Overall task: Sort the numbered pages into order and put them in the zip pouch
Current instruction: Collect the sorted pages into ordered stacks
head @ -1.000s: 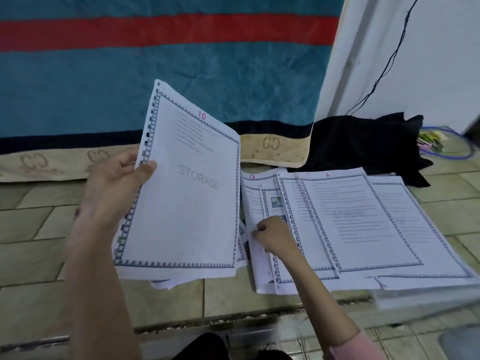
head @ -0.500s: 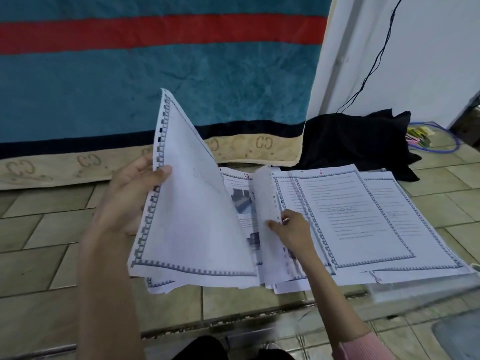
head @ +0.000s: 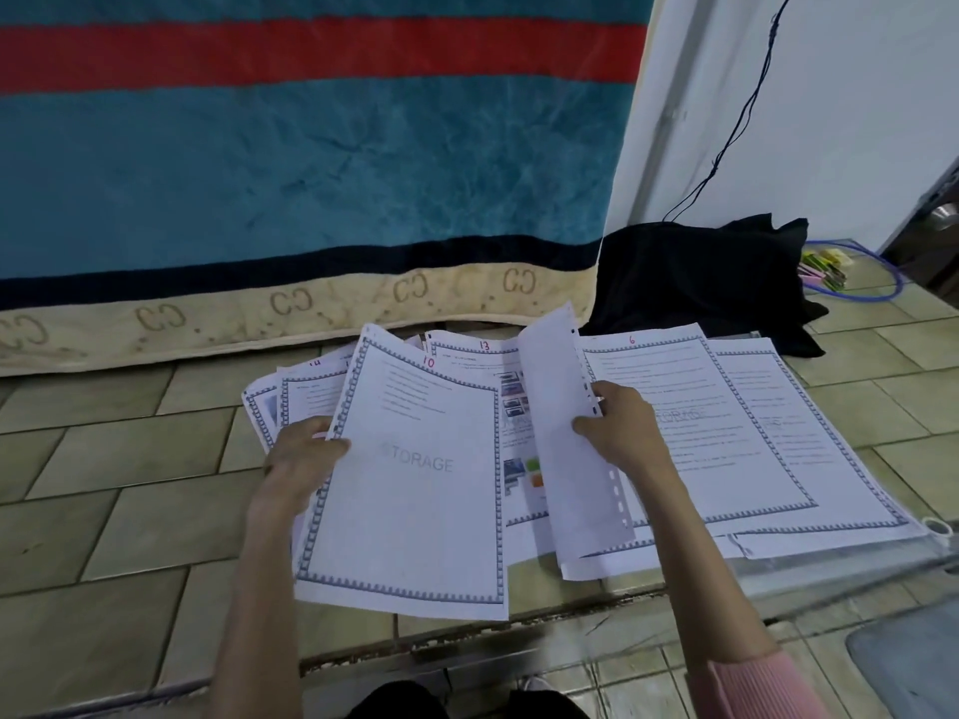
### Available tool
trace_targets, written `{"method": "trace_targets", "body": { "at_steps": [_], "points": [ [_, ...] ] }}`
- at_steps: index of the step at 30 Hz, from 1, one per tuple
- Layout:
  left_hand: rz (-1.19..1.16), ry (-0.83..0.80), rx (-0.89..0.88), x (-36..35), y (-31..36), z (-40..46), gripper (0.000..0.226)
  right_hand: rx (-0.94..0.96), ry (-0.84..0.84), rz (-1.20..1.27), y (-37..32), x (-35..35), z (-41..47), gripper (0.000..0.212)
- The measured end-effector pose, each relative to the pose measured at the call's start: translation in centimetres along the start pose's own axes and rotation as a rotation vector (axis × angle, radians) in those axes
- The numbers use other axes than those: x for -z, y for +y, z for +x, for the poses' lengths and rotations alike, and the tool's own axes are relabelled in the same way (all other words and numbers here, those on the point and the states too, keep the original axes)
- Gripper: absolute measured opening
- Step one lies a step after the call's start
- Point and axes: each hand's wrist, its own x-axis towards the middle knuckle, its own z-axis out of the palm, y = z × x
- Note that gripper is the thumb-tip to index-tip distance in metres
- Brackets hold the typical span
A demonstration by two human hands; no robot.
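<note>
Numbered white pages with patterned borders lie spread on the tiled floor. My left hand [head: 303, 454] grips the left edge of page 10 [head: 415, 490], marked STORAGE, held low over the pile. My right hand [head: 617, 428] pinches a hole-punched page [head: 565, 448] lifted on edge, its blank back toward me. Page 13 [head: 482, 355] with small pictures lies between them. Page 6 [head: 716, 433] lies to the right on more sheets. A clear zip pouch [head: 934, 542] lies under those right-hand pages, with its ring pull at the corner.
A teal and red blanket [head: 311, 173] with a beige hem hangs behind the pages. Black cloth [head: 700, 272] lies at the back right by a white wall with a black cable. Coloured clips and a blue loop [head: 851, 277] sit at far right.
My left hand has lowered page 10 from upright to nearly flat over the left pile. My right hand has lifted a punched page up on edge, uncovering page 13.
</note>
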Motion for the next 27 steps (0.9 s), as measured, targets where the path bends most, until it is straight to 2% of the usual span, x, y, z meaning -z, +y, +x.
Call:
{"method": "trace_targets", "body": {
  "at_steps": [3,6,9,10,11,12,15,17,19,21,23,27],
  "points": [
    [0.003,-0.046,0.012,-1.2,0.0,0.0,0.027,0.007,-0.026,0.036,-0.6,-0.2,0.0,0.025],
    [-0.13,-0.118,0.037,-3.2,0.1,-0.2,0.026,0.048,-0.072,0.052,-1.2,-0.9,-0.3,0.028],
    [-0.226,-0.218,0.072,-5.9,0.4,-0.7,0.02,0.024,-0.269,0.117,-2.2,-1.4,-1.1,0.025],
    [-0.248,-0.25,0.105,-6.7,0.6,-1.0,0.024,-0.02,-0.315,0.162,-1.9,-1.3,-1.0,0.038],
    [-0.251,-0.266,0.13,-7.5,0.9,-1.1,0.034,-0.048,-0.304,0.176,-1.3,-0.7,-0.7,0.052],
    [-0.227,-0.286,0.147,-8.0,1.1,-1.3,0.046,-0.06,-0.219,0.138,-0.1,0.2,0.1,0.061],
    [-0.228,-0.353,0.132,-9.4,0.8,-0.6,0.077,-0.15,0.181,-0.07,5.4,4.3,3.1,0.049],
    [-0.209,-0.339,0.11,-10.4,0.6,-0.4,0.08,-0.301,0.33,-0.155,9.2,7.3,4.8,0.047],
    [-0.146,-0.282,0.071,-11.1,0.7,-0.7,0.072,-0.441,0.283,-0.24,12.0,9.2,5.8,0.058],
    [-0.11,-0.274,0.036,-12.0,0.6,-0.5,0.064,-0.478,0.168,-0.328,13.4,9.7,6.1,0.065],
    [-0.104,-0.258,0.043,-12.6,0.8,-0.6,0.062,-0.434,0.102,-0.39,13.6,9.0,5.9,0.065],
    [-0.136,-0.289,0.082,-13.0,0.6,-0.4,0.08,-0.334,0.115,-0.388,12.3,6.3,4.9,0.06]
  ]
}}
